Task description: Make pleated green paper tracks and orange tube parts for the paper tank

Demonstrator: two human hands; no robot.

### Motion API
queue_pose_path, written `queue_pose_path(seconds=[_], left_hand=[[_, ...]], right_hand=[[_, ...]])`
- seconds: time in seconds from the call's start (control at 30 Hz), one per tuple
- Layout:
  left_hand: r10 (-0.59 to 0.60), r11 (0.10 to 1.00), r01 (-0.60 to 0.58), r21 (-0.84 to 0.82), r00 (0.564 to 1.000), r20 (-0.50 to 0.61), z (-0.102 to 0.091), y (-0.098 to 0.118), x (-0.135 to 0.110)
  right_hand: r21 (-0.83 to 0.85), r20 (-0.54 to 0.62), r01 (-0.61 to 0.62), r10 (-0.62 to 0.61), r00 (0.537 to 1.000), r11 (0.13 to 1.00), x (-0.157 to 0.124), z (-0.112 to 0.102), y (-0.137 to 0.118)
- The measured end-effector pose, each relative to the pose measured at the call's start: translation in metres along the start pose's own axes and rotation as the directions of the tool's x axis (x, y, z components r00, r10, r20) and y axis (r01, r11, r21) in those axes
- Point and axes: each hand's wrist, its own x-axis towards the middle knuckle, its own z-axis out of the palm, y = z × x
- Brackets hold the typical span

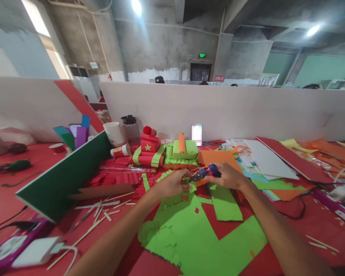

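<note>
My right hand is wrapped round a dark blue glue gun, whose nozzle points left toward my other hand. My left hand has its fingers pinched on a small green foam piece, partly hidden by the fingertips. Below both hands lies a bright green foam sheet with cut edges. A green strip lies under my right wrist. Just beyond the hands stand a green model tank with an orange barrel and a red model tank bearing a yellow star.
A dark green board leans at left, near scattered wooden sticks and a purple power strip. White paper cups and a phone stand by the partition. Coloured sheets pile up at right.
</note>
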Motion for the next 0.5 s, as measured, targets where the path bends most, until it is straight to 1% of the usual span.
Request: queue_pose_path(seconds=[0.17, 0.3, 0.5], left_hand=[[0.001, 1.000, 0.000, -0.018, 1.000, 0.019, 0.0006, -0.0014, -0.0001], [-0.011, 1.000, 0.011, -0.026, 1.000, 0.010, 0.0001, -0.0017, -0.0001], [-0.021, 0.999, 0.021, -0.029, 1.000, 0.017, -0.0003, 0.0001, -0.0003]], right_hand=[[-0.010, -0.009, -0.001, 0.001, 1.000, 1.000, -0.0013, -0.0042, 0.0022], [-0.015, 0.001, -0.011, 0.011, 1.000, 1.000, -0.0040, -0.0084, 0.0050], [0.009, 0.014, -0.010, 0.010, 1.000, 1.000, -0.0013, -0.0045, -0.0002]])
